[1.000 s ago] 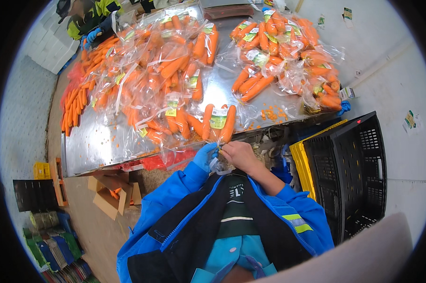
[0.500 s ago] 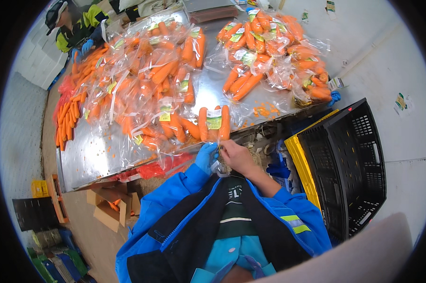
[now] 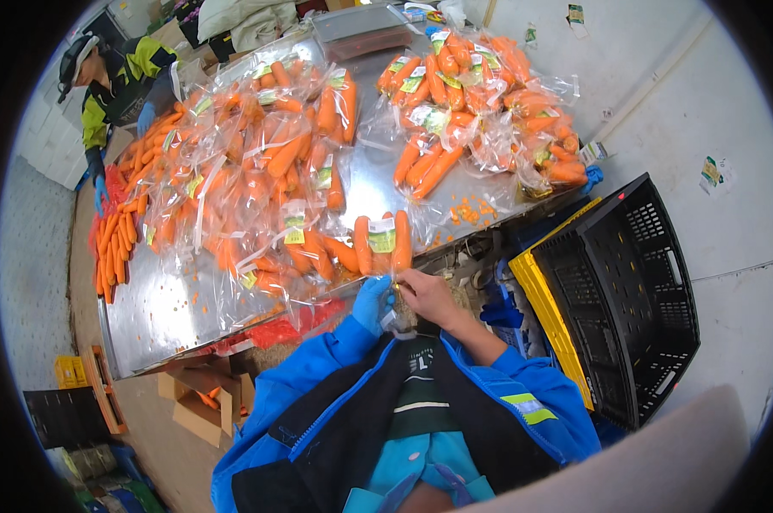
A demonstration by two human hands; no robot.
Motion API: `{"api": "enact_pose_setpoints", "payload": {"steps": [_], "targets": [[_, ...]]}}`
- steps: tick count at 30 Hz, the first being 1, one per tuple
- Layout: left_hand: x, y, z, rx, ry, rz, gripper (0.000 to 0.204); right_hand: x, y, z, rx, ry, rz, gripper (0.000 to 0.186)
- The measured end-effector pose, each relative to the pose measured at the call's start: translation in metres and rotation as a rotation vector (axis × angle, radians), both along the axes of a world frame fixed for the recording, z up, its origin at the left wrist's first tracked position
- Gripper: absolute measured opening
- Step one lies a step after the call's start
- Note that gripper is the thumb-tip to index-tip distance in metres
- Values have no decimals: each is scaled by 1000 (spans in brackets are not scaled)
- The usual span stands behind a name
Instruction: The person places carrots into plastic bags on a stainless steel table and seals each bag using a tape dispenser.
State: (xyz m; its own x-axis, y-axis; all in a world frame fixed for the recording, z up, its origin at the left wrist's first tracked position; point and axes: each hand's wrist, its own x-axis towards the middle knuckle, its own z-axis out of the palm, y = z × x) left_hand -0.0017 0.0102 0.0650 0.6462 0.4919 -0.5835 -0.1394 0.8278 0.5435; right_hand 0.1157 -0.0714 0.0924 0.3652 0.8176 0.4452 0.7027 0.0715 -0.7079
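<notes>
A clear plastic bag of carrots (image 3: 382, 242) with a green and white label lies at the near edge of the metal table (image 3: 160, 329). Its gathered open end reaches toward me. My left hand (image 3: 372, 305), in a blue glove, is closed around this gathered plastic. Bare and close beside it, my right hand (image 3: 429, 297) pinches the bag's neck with bent fingertips. The hands nearly touch, and the exact grip between the fingers is partly hidden.
Bagged carrots (image 3: 258, 171) cover the table's left and middle, and another pile of bags (image 3: 480, 111) lies at the right. Loose carrots (image 3: 113, 252) lie far left, near a gloved co-worker (image 3: 121, 85). Black and yellow crates (image 3: 626, 299) stand right. A cardboard box (image 3: 203, 406) sits on the floor.
The view has shifted slightly. My hands stay at the bag's neck with small finger movements. The co-worker has leaned in, one gloved hand now lower beside the loose carrots.
</notes>
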Motion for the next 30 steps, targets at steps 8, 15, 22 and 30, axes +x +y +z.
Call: {"api": "enact_pose_setpoints", "payload": {"steps": [8, 15, 22, 30], "targets": [[46, -8, 49, 374, 62, -221, 16, 43, 17, 11, -197, 1948, -6, 44], [134, 80, 80, 1232, 10, -381, 39, 232, 93, 97, 388, 1277, -112, 32], [139, 240, 22, 1844, 1390, -271, 55, 459, 195, 93, -31, 316, -635, 40], [118, 241, 1, 1704, 981, -34, 18, 197, 246, -25, -722, 1240, 379, 65]]}}
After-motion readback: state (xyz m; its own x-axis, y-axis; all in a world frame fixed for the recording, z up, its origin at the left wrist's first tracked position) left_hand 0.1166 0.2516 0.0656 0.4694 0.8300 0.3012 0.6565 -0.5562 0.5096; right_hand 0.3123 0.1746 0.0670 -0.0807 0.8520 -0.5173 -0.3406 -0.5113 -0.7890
